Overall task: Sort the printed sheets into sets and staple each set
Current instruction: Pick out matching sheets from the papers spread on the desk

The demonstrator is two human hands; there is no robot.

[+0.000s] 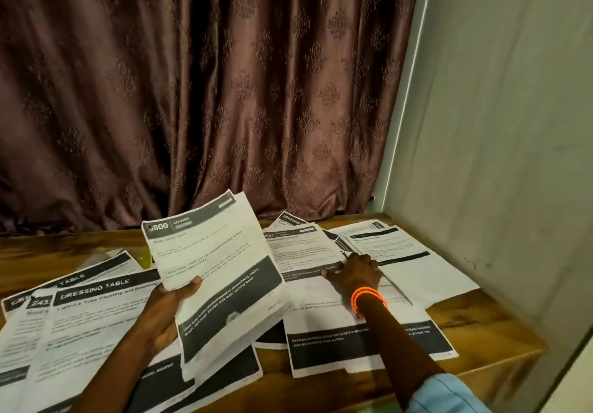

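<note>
Sorting is under way — a KITCHEN-headed stack is gripped in the left hand above the wooden table; loose sheets on it are pressed by the flat-fingered right hand. No stapler is seen — stapling remains.

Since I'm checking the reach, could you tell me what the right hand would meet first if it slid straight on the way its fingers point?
Probably the next overlapping printed sheets just beyond the right hand, then the curtain; depth is unclear.
</note>
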